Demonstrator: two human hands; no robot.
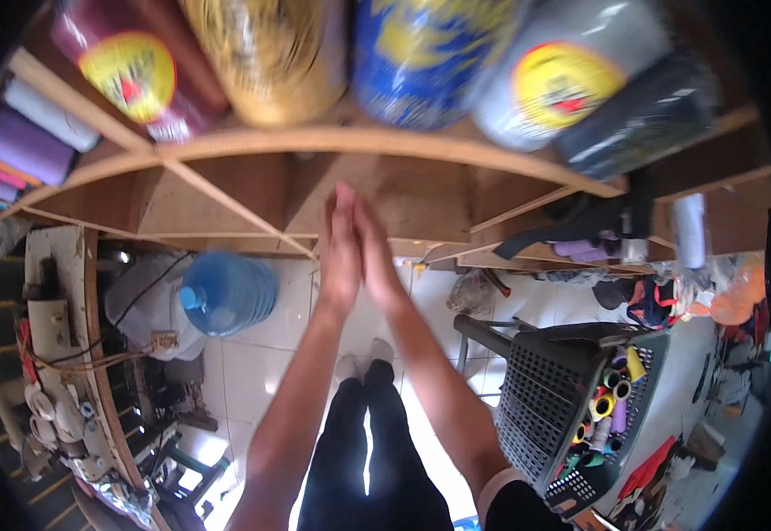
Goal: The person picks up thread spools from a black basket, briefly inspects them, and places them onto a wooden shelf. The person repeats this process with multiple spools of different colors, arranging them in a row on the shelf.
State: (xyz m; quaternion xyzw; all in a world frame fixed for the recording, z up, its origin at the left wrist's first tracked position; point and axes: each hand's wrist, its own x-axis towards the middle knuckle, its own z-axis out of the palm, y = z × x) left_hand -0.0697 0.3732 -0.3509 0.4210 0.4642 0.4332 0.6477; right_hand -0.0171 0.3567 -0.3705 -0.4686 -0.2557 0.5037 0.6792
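Observation:
My left hand [341,261] and my right hand [376,252] are held palm to palm in front of a wooden shelf [376,186]. Their fingers are stretched out flat, and I see nothing held between them. Above my fingertips, on the upper board, stand large thread cones in plastic wrap: a maroon cone [133,75], a golden-yellow cone [270,57], a blue cone [425,66] and a grey cone [567,75]. A dark wrapped package [642,119] lies beside the grey one. Neither hand touches the cones.
A blue water jug [230,292] stands on the tiled floor at left, near a sewing machine [53,354]. At right a dark plastic basket [544,389] is beside several thread spools [611,403]. Purple rolls [27,146] fill the far-left compartment. Cloth [659,301] is heaped at right.

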